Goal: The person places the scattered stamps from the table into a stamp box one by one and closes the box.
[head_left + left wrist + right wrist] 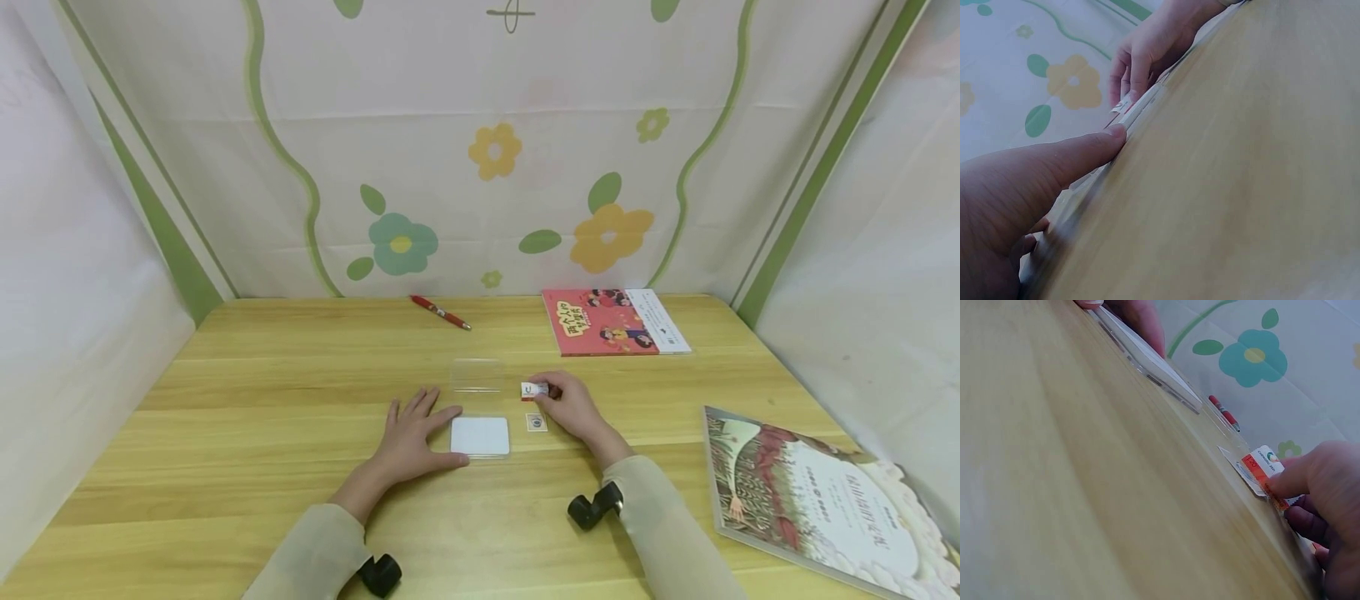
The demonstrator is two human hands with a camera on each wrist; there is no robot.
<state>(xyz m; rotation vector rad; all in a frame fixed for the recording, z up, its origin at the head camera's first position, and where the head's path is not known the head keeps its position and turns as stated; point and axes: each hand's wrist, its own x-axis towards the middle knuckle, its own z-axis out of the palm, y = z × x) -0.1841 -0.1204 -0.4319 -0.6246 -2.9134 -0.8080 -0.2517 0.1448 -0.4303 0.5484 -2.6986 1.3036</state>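
Fingers (444,417) of the left hand (405,450) are spread, with the index fingertip and thumb touching the two left corners of a flat white case (480,436), which serves here as the landmark; right of the case and a little beyond it, the right hand (577,410) pinches a red-and-white stamp (529,390) between thumb and index finger, the stamp's printed part jutting out from the fingertips toward the left; how the other right fingers lie is partly hidden, though some look curled under in the right wrist view; a square paper piece (536,422) lies flat just right of the case, near side of the held stamp, with a narrow strip of wood between it and the case's right edge; a clear plastic panel (477,375) lies just beyond the case, left of the stamp and apart from it; bare wood of the table (225,450) runs wide to the left of the case and on its near side; farther beyond the case, close to the table's far edge, lie a red pen (441,312) and, more to the right, a pink book (615,322); well right of the case, a larger illustrated book (825,500) takes up the right side of the table, bounding the room beside the right forearm.
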